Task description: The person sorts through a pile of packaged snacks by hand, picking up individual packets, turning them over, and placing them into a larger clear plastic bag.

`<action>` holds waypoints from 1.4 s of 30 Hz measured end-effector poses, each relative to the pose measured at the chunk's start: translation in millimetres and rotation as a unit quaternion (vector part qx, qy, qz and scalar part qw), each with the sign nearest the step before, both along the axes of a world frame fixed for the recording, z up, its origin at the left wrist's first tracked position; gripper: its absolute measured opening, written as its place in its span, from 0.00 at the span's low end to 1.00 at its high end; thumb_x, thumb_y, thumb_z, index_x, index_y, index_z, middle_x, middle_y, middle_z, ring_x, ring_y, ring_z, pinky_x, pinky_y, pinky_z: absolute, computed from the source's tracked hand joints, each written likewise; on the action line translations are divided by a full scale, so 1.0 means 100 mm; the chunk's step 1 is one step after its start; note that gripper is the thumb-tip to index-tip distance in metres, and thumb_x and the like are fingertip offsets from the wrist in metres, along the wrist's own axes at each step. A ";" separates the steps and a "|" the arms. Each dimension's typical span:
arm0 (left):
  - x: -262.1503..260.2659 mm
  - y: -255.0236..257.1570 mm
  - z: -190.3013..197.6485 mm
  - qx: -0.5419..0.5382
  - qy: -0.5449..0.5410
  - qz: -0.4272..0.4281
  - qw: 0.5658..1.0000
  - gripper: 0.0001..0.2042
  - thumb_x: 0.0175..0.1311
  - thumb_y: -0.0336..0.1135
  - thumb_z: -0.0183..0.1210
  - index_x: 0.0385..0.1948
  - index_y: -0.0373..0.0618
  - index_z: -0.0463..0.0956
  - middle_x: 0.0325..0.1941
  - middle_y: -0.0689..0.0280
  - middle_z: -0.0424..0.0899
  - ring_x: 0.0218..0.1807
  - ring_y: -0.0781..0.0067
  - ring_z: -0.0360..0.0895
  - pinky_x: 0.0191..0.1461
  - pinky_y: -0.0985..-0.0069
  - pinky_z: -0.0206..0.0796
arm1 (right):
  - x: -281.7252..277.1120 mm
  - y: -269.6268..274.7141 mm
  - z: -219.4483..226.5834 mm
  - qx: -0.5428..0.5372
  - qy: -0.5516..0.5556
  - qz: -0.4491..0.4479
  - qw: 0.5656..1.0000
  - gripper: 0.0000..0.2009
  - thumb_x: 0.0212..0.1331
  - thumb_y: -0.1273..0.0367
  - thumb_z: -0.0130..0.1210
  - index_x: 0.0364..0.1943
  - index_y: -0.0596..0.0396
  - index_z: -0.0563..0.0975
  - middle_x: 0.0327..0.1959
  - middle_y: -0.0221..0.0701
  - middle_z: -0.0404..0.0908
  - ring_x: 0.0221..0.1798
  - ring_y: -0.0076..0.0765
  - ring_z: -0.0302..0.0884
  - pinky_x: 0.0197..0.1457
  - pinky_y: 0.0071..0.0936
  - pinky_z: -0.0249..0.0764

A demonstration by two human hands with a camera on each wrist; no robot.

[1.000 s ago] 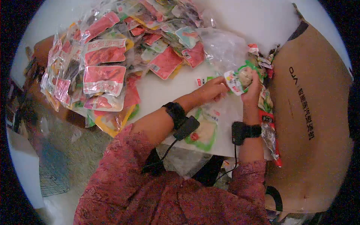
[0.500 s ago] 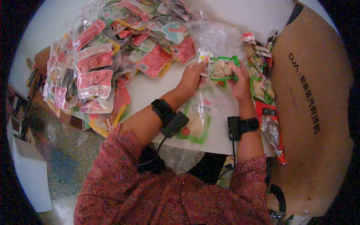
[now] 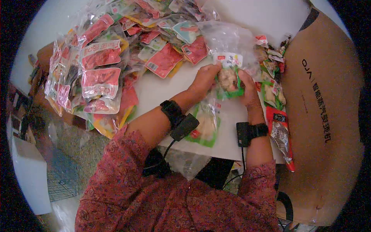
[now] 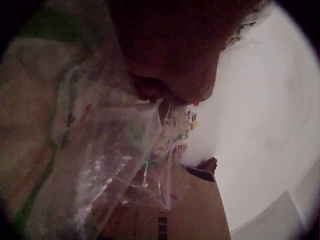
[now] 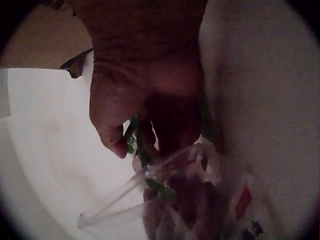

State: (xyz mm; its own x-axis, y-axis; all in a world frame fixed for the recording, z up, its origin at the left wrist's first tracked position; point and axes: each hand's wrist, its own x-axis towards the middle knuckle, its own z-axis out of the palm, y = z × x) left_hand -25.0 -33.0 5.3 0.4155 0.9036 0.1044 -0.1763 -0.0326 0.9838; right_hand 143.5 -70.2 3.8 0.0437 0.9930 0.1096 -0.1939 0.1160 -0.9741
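Note:
A green-edged food packet with a white label end and pale contents is held over the table in the head view, label end pointing away. My right hand grips its right side, fingers curled round the green edge. At the packet's upper left is my left hand, thumb and fingers pinching the edge of a clear plastic bag in the left wrist view. This film runs beside the packet and past both hands. Another green-edged packet lies flat on the table below the hands.
A large heap of red-labelled food packets in clear film covers the table's left side. More small packets and a red-and-silver packet line the right edge. Beside them stands a tall cardboard box. More clear film lies beyond the hands.
The packet moved left from the right side, lay crosswise between both hands, and now points label end away. My left hand shifted from the label end to the bag's edge.

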 end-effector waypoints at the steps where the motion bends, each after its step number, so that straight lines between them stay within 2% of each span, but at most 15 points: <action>1: 0.02 0.02 -0.04 0.000 0.000 0.000 1.000 0.14 0.57 0.45 0.46 0.26 0.43 0.71 0.18 0.72 0.69 0.20 0.84 0.64 0.22 0.83 0.57 | 0.00 0.05 -0.06 0.045 -0.066 -0.018 0.997 0.18 0.48 0.63 0.48 0.42 0.60 0.68 0.38 0.32 0.71 0.41 0.31 0.68 0.44 0.26 0.66; 2: 0.05 0.03 -0.08 0.100 0.002 -0.004 0.995 0.14 0.58 0.44 0.46 0.27 0.41 0.72 0.20 0.71 0.71 0.23 0.83 0.65 0.26 0.82 0.58 | 0.02 0.09 -0.10 0.090 -0.132 -0.037 0.986 0.18 0.49 0.62 0.48 0.41 0.60 0.68 0.37 0.32 0.71 0.41 0.30 0.68 0.44 0.25 0.66; 3: 0.07 0.04 -0.12 0.198 0.005 -0.008 0.980 0.15 0.58 0.44 0.45 0.29 0.39 0.72 0.22 0.70 0.72 0.26 0.83 0.66 0.30 0.82 0.60 | 0.08 0.09 -0.14 0.090 -0.131 -0.037 0.987 0.18 0.49 0.62 0.48 0.41 0.60 0.68 0.37 0.32 0.71 0.41 0.30 0.68 0.44 0.25 0.66; 6: 0.07 0.00 -0.11 0.225 0.031 0.014 0.974 0.15 0.58 0.42 0.45 0.29 0.37 0.72 0.24 0.69 0.74 0.29 0.82 0.67 0.34 0.82 0.60 | -0.07 -0.05 0.13 0.026 -0.054 -0.047 0.997 0.16 0.49 0.62 0.49 0.38 0.57 0.70 0.34 0.30 0.71 0.37 0.27 0.69 0.41 0.23 0.67; 8: 0.05 -0.10 0.01 0.176 0.029 0.025 0.984 0.15 0.58 0.42 0.45 0.29 0.37 0.72 0.25 0.69 0.74 0.29 0.83 0.67 0.34 0.82 0.61 | -0.04 0.01 0.07 0.024 -0.009 0.003 1.000 0.14 0.48 0.62 0.48 0.35 0.56 0.71 0.31 0.28 0.71 0.34 0.24 0.69 0.40 0.22 0.66; 12: 0.07 -0.10 0.03 0.083 0.005 -0.005 0.997 0.13 0.58 0.39 0.45 0.30 0.38 0.72 0.25 0.70 0.74 0.28 0.83 0.67 0.33 0.82 0.61 | 0.01 0.03 0.03 0.030 -0.060 -0.026 0.997 0.14 0.48 0.62 0.47 0.34 0.57 0.71 0.29 0.27 0.72 0.32 0.25 0.69 0.39 0.22 0.66; 15: 0.07 -0.04 -0.05 0.075 -0.033 -0.045 0.996 0.13 0.59 0.39 0.45 0.30 0.38 0.72 0.26 0.71 0.74 0.28 0.83 0.67 0.33 0.82 0.61 | -0.02 0.02 0.06 0.038 -0.062 -0.048 0.996 0.13 0.48 0.61 0.47 0.33 0.57 0.71 0.28 0.27 0.71 0.31 0.24 0.68 0.37 0.21 0.65; 19: 0.02 -0.11 0.07 0.080 -0.007 -0.032 0.996 0.16 0.60 0.42 0.44 0.30 0.38 0.72 0.26 0.71 0.74 0.28 0.84 0.67 0.34 0.82 0.61 | 0.04 0.10 -0.03 0.029 -0.013 -0.035 0.999 0.13 0.48 0.61 0.47 0.32 0.57 0.72 0.28 0.26 0.71 0.31 0.24 0.68 0.37 0.22 0.66; 24: 0.03 -0.13 0.07 0.044 -0.074 -0.048 0.995 0.21 0.62 0.49 0.38 0.30 0.38 0.73 0.27 0.69 0.74 0.29 0.83 0.67 0.36 0.82 0.60 | -0.03 0.06 0.00 -0.001 0.013 -0.043 0.999 0.14 0.49 0.61 0.46 0.32 0.58 0.72 0.29 0.27 0.72 0.32 0.25 0.68 0.38 0.22 0.65; 27: 0.07 -0.05 -0.04 0.075 -0.064 -0.040 0.994 0.23 0.62 0.50 0.37 0.31 0.37 0.73 0.28 0.67 0.75 0.31 0.81 0.68 0.38 0.80 0.61 | -0.01 0.10 -0.07 0.074 -0.050 -0.103 0.991 0.14 0.49 0.62 0.46 0.34 0.58 0.72 0.30 0.28 0.72 0.33 0.25 0.68 0.39 0.21 0.65; 28: 0.05 -0.06 -0.01 0.074 -0.064 -0.040 0.994 0.23 0.62 0.50 0.37 0.31 0.37 0.73 0.28 0.67 0.75 0.31 0.81 0.68 0.38 0.80 0.61 | -0.04 0.06 0.02 0.067 -0.045 -0.069 0.994 0.14 0.49 0.62 0.46 0.34 0.59 0.72 0.30 0.28 0.72 0.34 0.25 0.68 0.40 0.21 0.64; 30: 0.01 -0.08 0.03 0.192 0.020 -0.003 0.981 0.24 0.61 0.50 0.37 0.33 0.36 0.73 0.29 0.66 0.75 0.33 0.80 0.68 0.40 0.80 0.61 | -0.05 0.04 0.06 0.060 -0.039 -0.035 0.997 0.15 0.49 0.62 0.46 0.35 0.59 0.72 0.31 0.29 0.72 0.34 0.26 0.68 0.40 0.21 0.64; 33: 0.03 -0.10 0.03 0.100 -0.014 -0.022 0.995 0.24 0.61 0.51 0.37 0.34 0.37 0.73 0.29 0.66 0.76 0.33 0.80 0.69 0.41 0.80 0.61 | 0.02 0.10 -0.03 0.058 -0.001 -0.029 0.998 0.14 0.49 0.62 0.46 0.34 0.59 0.72 0.30 0.29 0.72 0.34 0.25 0.67 0.40 0.21 0.64; 37: 0.03 -0.13 0.10 0.094 0.028 -0.014 0.995 0.23 0.61 0.51 0.38 0.34 0.37 0.73 0.29 0.66 0.75 0.33 0.80 0.69 0.40 0.81 0.61 | 0.02 0.04 0.04 0.050 -0.035 -0.030 0.998 0.14 0.49 0.62 0.47 0.34 0.58 0.72 0.30 0.28 0.72 0.32 0.25 0.68 0.38 0.21 0.65; 42: 0.03 -0.10 0.01 0.192 -0.003 -0.007 0.981 0.21 0.61 0.49 0.40 0.32 0.38 0.73 0.25 0.69 0.74 0.29 0.82 0.67 0.37 0.81 0.61 | -0.07 -0.01 0.08 0.027 -0.041 -0.022 0.999 0.15 0.48 0.61 0.50 0.37 0.58 0.71 0.30 0.27 0.73 0.32 0.25 0.70 0.37 0.21 0.67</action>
